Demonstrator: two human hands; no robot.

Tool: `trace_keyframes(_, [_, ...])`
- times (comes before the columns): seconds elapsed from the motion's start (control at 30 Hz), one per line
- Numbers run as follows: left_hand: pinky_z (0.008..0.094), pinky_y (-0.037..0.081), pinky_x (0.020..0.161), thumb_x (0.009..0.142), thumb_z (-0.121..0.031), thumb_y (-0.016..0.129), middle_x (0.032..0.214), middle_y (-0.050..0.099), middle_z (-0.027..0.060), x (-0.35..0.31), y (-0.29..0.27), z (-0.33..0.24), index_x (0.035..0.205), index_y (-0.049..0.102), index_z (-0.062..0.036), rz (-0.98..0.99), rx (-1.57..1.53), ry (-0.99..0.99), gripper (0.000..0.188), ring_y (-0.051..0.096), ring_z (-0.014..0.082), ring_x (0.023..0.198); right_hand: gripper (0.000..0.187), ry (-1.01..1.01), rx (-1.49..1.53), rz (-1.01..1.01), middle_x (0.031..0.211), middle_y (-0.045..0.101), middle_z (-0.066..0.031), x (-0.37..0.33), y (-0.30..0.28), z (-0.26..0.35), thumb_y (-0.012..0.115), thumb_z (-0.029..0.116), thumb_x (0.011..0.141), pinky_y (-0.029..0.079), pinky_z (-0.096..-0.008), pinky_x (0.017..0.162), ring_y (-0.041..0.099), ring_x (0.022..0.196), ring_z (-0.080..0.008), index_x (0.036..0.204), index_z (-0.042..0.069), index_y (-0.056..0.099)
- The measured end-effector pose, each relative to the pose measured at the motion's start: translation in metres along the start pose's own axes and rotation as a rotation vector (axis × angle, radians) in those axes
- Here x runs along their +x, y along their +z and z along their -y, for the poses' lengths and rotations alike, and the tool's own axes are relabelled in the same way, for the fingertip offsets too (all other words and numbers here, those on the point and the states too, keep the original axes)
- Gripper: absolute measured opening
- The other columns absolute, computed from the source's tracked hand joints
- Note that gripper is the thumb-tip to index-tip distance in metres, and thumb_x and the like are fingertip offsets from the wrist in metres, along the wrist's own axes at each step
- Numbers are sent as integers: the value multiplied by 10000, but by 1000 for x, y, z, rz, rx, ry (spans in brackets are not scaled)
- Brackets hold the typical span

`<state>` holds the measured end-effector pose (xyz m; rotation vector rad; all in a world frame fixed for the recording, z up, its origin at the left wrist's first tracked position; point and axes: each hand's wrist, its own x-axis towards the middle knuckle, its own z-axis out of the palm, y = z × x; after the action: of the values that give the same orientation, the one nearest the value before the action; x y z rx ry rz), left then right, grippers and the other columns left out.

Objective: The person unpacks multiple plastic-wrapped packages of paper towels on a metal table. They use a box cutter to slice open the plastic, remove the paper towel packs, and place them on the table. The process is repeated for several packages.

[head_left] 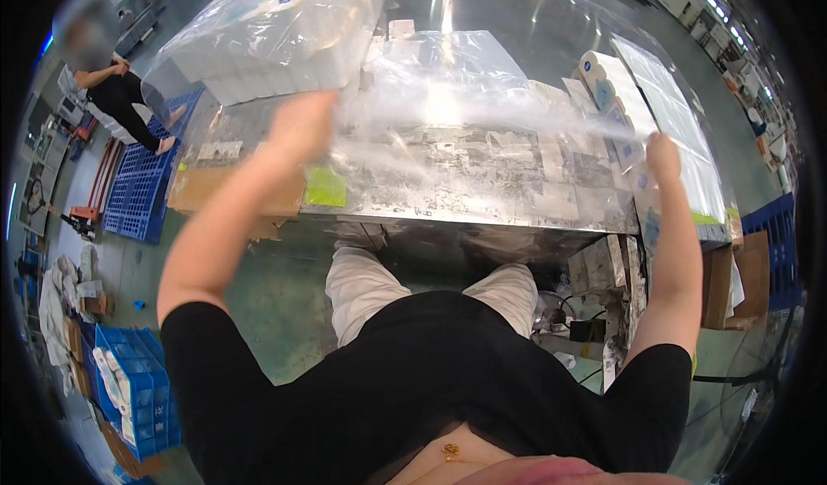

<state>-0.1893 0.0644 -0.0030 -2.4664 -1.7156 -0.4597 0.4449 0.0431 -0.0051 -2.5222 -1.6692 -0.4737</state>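
Note:
A clear plastic bag [491, 116], smeared by motion, is stretched across the worktable [482, 175] between my two hands. My left hand [306, 127] is blurred but looks closed on the bag's left end, in front of a large bundle of white packs [276, 41] wrapped in clear plastic. On the other side, my right hand [663, 156] is closed in a fist around the bag's right end. It is beside white packs [603, 84] and a long plastic-wrapped stack [680, 123]. Beyond the stretched bag lies flat clear plastic [457, 54].
A cardboard piece [233, 194] and a green patch [325, 187] are at the table's left front edge. A blue crate [142, 390] holding white packs stands at lower left. Another person [121, 80] stands by a blue pallet [142, 183]. An open carton [741, 282] sits at right.

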Motion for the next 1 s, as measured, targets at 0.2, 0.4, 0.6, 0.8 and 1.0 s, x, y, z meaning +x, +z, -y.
trace_keyframes(0.2, [398,500,766,863,-240,531,927,653,165,82,-194,81,1044,613,-71,-1014,277,-118,261,634,335,870,253,-89,292,-1119,920,633,-202,31,-182,-5,437,203,900,488,-450,738,617,845,-353,964,53,631])
trace_keyframes(0.4, [379,476,771,806,-48,550,927,625,170,26,-105,4,969,606,13,-557,419,134,183,601,316,885,214,-248,-372,-100,925,618,-187,7,26,-86,503,113,847,468,-406,755,597,827,-321,1003,12,609])
trace_keyframes(0.6, [404,461,810,764,2,513,908,594,116,-23,0,14,912,692,-94,27,36,8,251,555,303,955,336,-39,648,-25,850,662,-180,-68,67,33,499,-13,781,503,-401,671,645,713,-314,1076,60,644])
trace_keyframes(0.8, [424,426,842,733,-1,540,920,594,97,-1,15,-26,1069,634,-105,-162,302,281,364,550,295,927,510,276,1308,218,976,630,-136,-85,21,80,515,16,793,505,-309,665,628,748,-187,1297,92,493])
trace_keyframes(1.0, [439,422,827,737,-12,557,911,596,106,0,73,-83,1131,586,-114,33,32,408,408,567,313,916,575,43,769,-211,1140,587,-167,-137,-11,33,576,95,787,440,-357,900,546,1085,-281,1346,122,445])
